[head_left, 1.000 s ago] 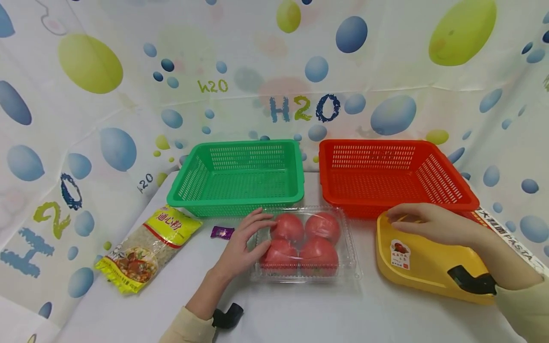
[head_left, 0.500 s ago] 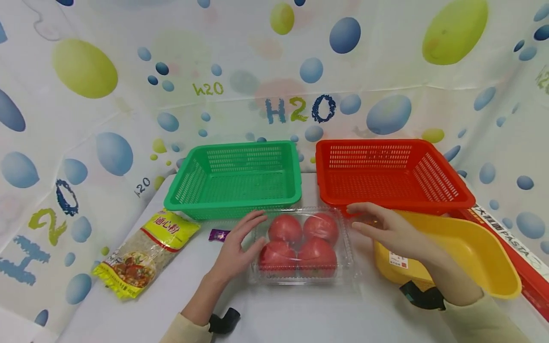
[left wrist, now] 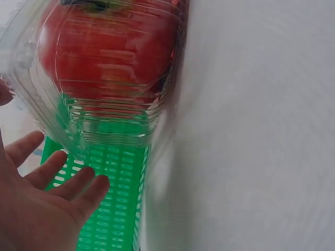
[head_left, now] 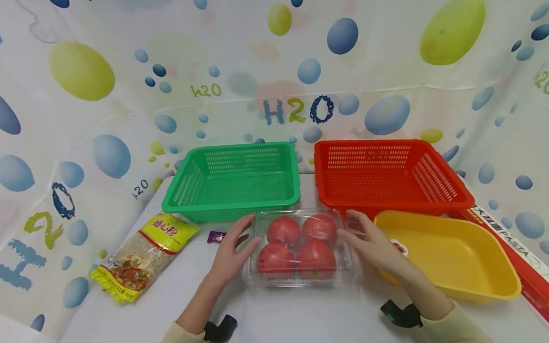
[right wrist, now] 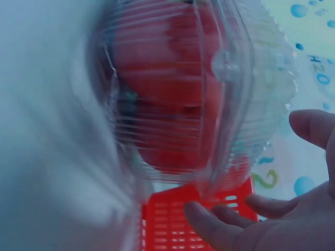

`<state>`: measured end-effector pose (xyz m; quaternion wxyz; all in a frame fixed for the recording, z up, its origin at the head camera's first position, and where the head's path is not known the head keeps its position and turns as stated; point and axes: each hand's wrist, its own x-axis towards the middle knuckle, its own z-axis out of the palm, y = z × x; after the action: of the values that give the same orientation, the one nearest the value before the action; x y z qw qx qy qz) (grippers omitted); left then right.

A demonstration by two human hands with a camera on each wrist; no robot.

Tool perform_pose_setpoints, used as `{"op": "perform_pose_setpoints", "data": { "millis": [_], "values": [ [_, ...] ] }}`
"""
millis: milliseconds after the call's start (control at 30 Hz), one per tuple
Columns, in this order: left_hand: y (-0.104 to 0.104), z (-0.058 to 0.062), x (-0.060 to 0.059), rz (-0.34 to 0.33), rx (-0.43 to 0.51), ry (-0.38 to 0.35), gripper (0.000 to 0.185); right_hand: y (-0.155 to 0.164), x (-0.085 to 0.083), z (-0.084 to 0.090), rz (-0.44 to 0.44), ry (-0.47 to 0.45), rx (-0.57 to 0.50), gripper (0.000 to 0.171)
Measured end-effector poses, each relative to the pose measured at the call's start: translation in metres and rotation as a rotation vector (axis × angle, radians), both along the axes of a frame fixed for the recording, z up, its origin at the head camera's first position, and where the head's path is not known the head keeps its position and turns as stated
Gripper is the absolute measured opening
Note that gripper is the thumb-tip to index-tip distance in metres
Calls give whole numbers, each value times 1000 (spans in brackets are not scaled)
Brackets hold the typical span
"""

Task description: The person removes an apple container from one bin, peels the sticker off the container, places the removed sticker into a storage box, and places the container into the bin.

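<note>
A clear plastic box (head_left: 296, 281) with several tomatoes (head_left: 317, 257) inside lies on the white table between both hands. My left hand (head_left: 232, 252) is at its left side, fingers spread and slightly bent. In the left wrist view those fingers (left wrist: 78, 183) stand close to the box's ribbed wall, apparently not gripping it. My right hand (head_left: 372, 242) is at the box's right side, thumb near the lid's edge. The right wrist view shows its fingers (right wrist: 209, 222) loosely extended beside the box; whether they touch it I cannot tell.
Behind the box stand a green basket (head_left: 231, 209) and a red basket (head_left: 386, 207). A yellow tray (head_left: 459, 252) sits to the right, beside a long red pasta pack (head_left: 510, 238). At left lie a yellow bag of pasta (head_left: 143, 257) and a small purple packet (head_left: 216, 237).
My right hand has moved left from over the yellow tray to the right side of the tomato box. My left hand has drawn slightly left, off the box's edge.
</note>
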<state>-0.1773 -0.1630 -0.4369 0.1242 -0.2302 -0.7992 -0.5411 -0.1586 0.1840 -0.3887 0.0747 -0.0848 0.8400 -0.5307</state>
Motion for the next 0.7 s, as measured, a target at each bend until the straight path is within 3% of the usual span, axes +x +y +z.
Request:
{"op": "perform_pose_setpoints", "data": {
  "millis": [200, 333, 533, 700],
  "values": [
    [-5, -2, 2, -11, 36, -114, 57, -5, -2, -4, 8, -6, 8, 79],
    [-7, -3, 1, -27, 52, -144, 58, -6, -3, -5, 10, -8, 15, 81],
    [-7, -3, -1, -29, 45, -171, 60, -5, -1, -5, -23, -63, 50, 83],
    [-9, -3, 3, -20, 30, -272, 60, -9, 0, -11, -25, -127, 66, 84]
  ]
}}
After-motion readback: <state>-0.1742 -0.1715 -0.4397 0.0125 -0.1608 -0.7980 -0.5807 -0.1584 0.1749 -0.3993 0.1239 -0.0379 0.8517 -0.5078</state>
